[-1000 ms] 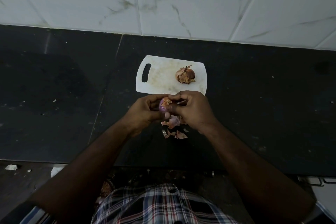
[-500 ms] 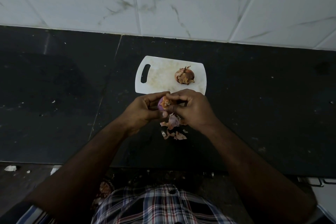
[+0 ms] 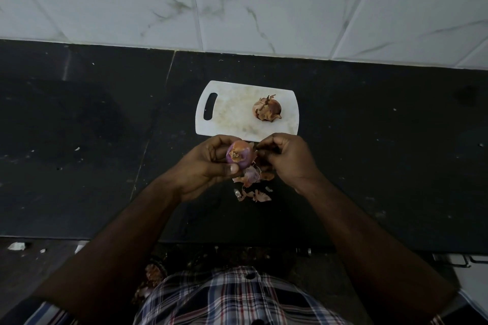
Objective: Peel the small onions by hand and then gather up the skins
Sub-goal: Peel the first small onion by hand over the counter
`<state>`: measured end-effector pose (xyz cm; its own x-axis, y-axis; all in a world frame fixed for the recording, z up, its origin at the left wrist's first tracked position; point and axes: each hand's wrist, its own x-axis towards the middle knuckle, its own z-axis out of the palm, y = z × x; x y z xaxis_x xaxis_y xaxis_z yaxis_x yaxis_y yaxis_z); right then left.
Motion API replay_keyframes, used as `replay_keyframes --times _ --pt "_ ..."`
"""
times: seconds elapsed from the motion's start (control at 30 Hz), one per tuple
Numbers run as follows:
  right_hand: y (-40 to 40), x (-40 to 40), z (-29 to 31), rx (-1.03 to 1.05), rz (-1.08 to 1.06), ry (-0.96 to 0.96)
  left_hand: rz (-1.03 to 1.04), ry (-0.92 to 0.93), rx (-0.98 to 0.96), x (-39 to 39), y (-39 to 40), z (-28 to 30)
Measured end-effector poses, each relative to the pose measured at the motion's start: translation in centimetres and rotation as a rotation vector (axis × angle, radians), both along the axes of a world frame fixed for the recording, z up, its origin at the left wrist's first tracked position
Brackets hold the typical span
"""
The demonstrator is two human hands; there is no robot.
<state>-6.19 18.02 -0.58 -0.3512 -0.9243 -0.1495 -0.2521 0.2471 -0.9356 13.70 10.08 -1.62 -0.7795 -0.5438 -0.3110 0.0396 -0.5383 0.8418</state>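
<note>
My left hand [image 3: 204, 166] grips a small purple onion [image 3: 239, 157], its root end facing up and partly bare of skin. Right beside it, my right hand [image 3: 286, 159] pinches a strip of brown skin [image 3: 254, 153] at the onion's right side. Loose skins [image 3: 252, 185] lie on the black counter under and just in front of my hands. A second small onion [image 3: 267, 109], still in its brown skin, sits on the right half of a white cutting board [image 3: 232, 113] behind my hands.
The black stone counter [image 3: 383, 153] runs left to right, with a white marbled tile wall [image 3: 264, 2] behind it. The counter's front edge is close to my body. Scraps lie on the dark floor [image 3: 17, 246] at lower left.
My right hand has drawn slightly right, away from the onion, pulling skin with it. More of the purple onion shows in my left hand.
</note>
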Motion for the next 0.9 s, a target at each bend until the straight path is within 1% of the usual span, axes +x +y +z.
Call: replay_keyframes --times 0.13,0.23,0.3,0.37,0.43,0.6,0.73,0.83,0.9 --pt "0.5 -1.1 -1.0 0.057 0.069 0.144 0.024 0.03 0.058 0.1 -0.2 0.3" --pt "0.8 -1.3 0.1 0.109 0.157 0.159 0.041 0.022 0.092 0.2 -0.3 0.1" --pt "0.7 -1.0 1.5 0.047 0.18 0.171 0.023 0.017 0.082 0.2 -0.3 -0.1" --pt "0.4 -0.2 2.6 -0.039 0.256 0.185 -0.002 0.0 0.043 0.0 -0.2 -0.2" --pt "0.0 0.6 2.7 -0.106 0.308 0.263 -0.007 -0.022 -0.011 -0.3 -0.1 -0.1" --pt "-0.4 0.4 1.7 -0.208 0.269 0.288 0.023 -0.085 -0.092 -0.4 0.0 -0.1" --pt "-0.6 0.0 1.3 -0.254 0.268 0.258 0.005 -0.082 -0.129 -0.4 0.0 -0.2" --pt "-0.7 -0.1 1.3 -0.225 0.209 0.272 -0.008 -0.088 -0.138 -0.3 -0.2 -0.3" --pt "-0.8 -0.1 1.5 -0.163 0.15 0.194 -0.006 -0.091 -0.145 -0.4 -0.4 -0.2"
